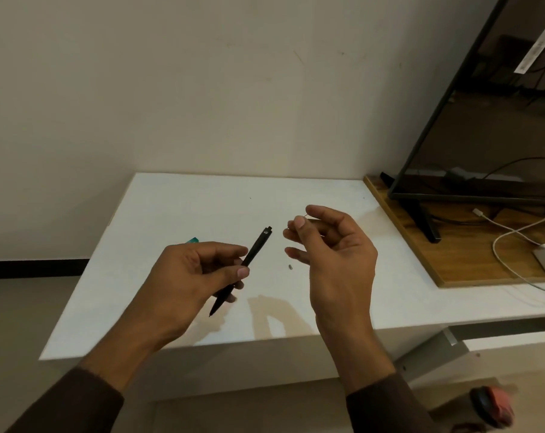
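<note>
- L hand (199,276) — fingers curled round slim matte black pen (255,250).
- R hand (333,254) — thumb + forefinger pinch hair-thin rod (306,216).
- Tiny grey bit (290,267) on smooth white table (202,201), btw hands.

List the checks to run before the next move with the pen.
1. Pen held firmly: ok, the left hand grips its barrel with thumb and fingers.
2. Pen's upper end reachable: ok, it sticks out past the fingers, toward the right hand.
3. Thin piece secured: ok, the right hand pinches it at the fingertips.
4. What that thin piece is: cannot tell.
5. Small grey part accounted for: ok, it lies on the white table between the hands.
</note>
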`<state>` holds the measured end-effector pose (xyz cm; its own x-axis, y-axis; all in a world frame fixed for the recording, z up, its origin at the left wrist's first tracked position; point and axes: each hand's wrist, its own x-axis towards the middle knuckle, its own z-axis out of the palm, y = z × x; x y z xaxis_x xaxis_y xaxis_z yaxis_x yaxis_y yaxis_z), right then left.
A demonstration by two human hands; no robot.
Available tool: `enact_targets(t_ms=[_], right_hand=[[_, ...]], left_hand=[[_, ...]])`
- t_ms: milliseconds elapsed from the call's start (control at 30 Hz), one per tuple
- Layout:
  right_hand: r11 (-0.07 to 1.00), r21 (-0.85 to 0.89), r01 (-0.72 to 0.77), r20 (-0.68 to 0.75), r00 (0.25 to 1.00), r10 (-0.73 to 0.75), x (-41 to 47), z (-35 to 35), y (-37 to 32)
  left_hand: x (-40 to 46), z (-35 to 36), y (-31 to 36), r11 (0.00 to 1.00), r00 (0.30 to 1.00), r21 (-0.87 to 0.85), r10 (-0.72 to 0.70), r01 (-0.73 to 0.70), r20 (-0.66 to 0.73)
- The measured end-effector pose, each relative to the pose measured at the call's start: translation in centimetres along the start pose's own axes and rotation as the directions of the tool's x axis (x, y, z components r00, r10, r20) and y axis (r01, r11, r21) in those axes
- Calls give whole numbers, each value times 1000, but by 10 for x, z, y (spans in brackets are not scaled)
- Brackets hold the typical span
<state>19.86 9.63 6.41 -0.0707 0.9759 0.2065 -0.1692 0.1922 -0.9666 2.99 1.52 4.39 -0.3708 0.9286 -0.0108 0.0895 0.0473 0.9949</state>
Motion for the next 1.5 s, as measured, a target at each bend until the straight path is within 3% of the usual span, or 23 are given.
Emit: enact_targets(t_ms=[467, 1500], right_hand=[[998, 49, 34, 75, 996, -37, -9, 17, -7], [999, 33, 6, 134, 991, -10, -14, 18, -8]], left_hand=[[-10, -22, 8, 999, 996, -17, 44, -43, 72], [-9, -28, 7, 985, 986, 74, 154, -159, 66]])
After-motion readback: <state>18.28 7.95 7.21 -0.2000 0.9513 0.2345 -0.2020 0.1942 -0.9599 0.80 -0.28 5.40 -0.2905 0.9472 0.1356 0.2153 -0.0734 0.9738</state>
